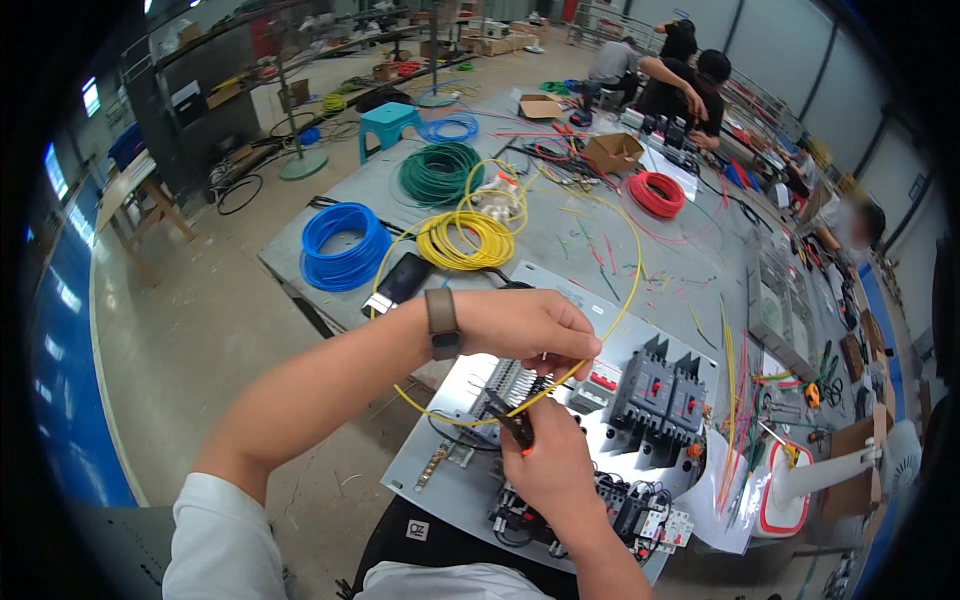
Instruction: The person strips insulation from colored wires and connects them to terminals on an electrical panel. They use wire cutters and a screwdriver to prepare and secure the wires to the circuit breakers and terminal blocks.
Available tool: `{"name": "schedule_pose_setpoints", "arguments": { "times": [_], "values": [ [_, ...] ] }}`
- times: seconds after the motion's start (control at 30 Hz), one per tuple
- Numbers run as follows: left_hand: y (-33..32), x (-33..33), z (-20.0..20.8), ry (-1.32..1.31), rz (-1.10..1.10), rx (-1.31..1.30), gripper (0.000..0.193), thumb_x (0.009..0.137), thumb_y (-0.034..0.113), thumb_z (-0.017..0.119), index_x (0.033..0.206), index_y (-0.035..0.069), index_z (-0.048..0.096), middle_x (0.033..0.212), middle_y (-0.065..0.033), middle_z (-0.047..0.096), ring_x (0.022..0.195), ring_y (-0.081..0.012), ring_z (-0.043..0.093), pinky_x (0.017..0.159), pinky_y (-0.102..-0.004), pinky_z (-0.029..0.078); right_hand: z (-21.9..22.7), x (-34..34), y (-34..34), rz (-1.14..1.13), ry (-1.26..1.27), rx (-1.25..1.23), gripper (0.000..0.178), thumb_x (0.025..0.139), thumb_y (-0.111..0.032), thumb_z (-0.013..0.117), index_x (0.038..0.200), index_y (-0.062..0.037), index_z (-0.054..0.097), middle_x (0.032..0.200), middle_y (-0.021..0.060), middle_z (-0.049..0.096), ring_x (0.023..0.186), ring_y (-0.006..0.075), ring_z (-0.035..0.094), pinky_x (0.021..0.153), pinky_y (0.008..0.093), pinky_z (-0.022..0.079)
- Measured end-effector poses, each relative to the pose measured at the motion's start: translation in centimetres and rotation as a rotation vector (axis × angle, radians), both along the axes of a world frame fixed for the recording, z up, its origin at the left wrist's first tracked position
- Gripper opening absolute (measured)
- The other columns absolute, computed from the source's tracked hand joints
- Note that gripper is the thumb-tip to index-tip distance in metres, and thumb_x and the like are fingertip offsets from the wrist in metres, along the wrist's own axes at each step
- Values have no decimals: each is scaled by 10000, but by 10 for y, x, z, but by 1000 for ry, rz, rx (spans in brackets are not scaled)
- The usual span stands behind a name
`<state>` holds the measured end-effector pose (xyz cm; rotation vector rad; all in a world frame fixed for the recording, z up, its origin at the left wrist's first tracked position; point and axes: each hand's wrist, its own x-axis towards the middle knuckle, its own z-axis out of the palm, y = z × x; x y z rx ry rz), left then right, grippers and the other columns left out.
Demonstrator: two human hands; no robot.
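A yellow wire (548,394) is pinched in the closed fingers of my left hand (530,322), above a metal mounting plate (408,482). My right hand (556,462) is wrapped round black-handled pliers (512,420) with an orange spot; their jaws are at the wire, just below my left hand. Whether they bite into it I cannot tell. Under my hands, the plate carries large black circuit breakers (648,388), a small breaker with red levers (600,384), a terminal strip (505,378) partly hidden by my hands, and black contactors (625,508).
On the grey table lie coils of wire: yellow (466,242), blue (345,250), green (440,172) and red (656,194). A phone (404,278) is near my left forearm. A white fan (820,480) stands at right. Co-workers (690,95) sit at the far side.
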<state>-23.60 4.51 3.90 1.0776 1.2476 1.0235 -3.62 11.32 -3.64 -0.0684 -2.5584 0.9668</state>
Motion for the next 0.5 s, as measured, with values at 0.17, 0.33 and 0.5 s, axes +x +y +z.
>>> {"name": "schedule_pose_setpoints", "arguments": {
  "times": [0.17, 0.33, 0.5],
  "values": [
    [-7, -1, 13, 48, 106, 70, 307, 1118, 316, 597, 973, 62, 688, 836, 47, 591, 736, -40, 500, 669, -226, 422, 11, 10, 8, -41, -145, 10, 245, 852, -150, 777, 994, -26, 621, 892, 166, 682, 834, 381, 690, 728, 475, 561],
    [-32, 0, 42, 372, 376, 168, 323, 1126, 297, 551, 918, 64, 634, 794, 24, 620, 708, -51, 553, 650, -235, 439, 36, 48, 58, -74, -356, 35, 265, 942, -235, 740, 1090, -29, 665, 1008, 195, 699, 994, 390, 683, 865, 499, 550],
    [-78, 52, 34, 287, 475, 62, 235, 1148, 243, 492, 1013, 64, 563, 759, -5, 642, 622, -62, 571, 584, -228, 445, 19, 78, 151, -450, -401, 98, 362, 949, -279, 758, 1149, 13, 681, 1118, 213, 683, 1095, 410, 651, 954, 499, 521]
  ]
}}
